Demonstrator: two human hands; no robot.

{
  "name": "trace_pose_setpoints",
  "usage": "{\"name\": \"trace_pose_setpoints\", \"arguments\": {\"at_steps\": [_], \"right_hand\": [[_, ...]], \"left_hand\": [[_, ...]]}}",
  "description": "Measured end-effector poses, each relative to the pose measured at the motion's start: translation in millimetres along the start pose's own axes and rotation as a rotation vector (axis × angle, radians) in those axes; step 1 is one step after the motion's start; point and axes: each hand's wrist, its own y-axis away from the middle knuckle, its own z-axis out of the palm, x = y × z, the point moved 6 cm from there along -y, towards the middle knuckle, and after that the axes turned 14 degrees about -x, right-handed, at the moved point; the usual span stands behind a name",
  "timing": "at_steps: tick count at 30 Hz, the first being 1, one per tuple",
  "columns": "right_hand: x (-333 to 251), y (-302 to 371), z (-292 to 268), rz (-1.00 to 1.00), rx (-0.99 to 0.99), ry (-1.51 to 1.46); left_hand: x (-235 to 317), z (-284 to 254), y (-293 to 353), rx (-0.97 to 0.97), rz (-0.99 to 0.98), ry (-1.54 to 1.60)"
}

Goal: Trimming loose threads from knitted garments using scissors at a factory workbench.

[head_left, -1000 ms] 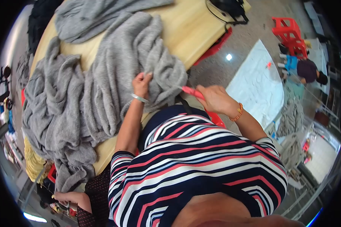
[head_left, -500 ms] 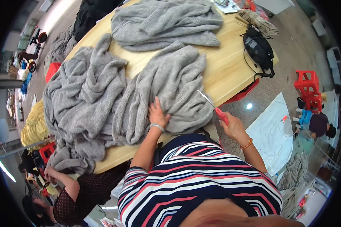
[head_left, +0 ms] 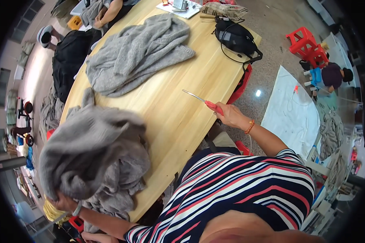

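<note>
"where are the hands?"

"well apart. the left hand grips the edge of a blurred, bunched grey knit piece at the table's near left side, its fingers partly hidden by cloth."

"and the right hand?"

"closed around a red-handled tool, its thin metal tip pointing left above the wood."

"anything else up there?"

"another grey knit garment lies farther back, with a black bag right of it."
</note>
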Motion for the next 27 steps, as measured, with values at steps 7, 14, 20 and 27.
{"name": "trace_pose_setpoints", "arguments": {"at_steps": [7, 14, 20, 27], "right_hand": [[22.2, -7.3, 3.6, 0.094, -0.092, -0.062], [76.3, -24.5, -18.9, 0.114, -0.117, -0.101], [105.5, -30.3, -52.0, 0.116, -0.116, -0.152], [147.4, -21.2, -79.2, 0.172, -0.083, -0.216]], "left_hand": [[52.3, 110.0, 43.9, -0.317, -0.051, -0.707], [366.8, 373.3, 118.8, -1.128, 0.102, 0.906], [553.8, 511.1, 124.5, -0.796, 0.301, 0.539], [576.5, 536.8, 102.5, -0.883, 0.388, 0.113]]}}
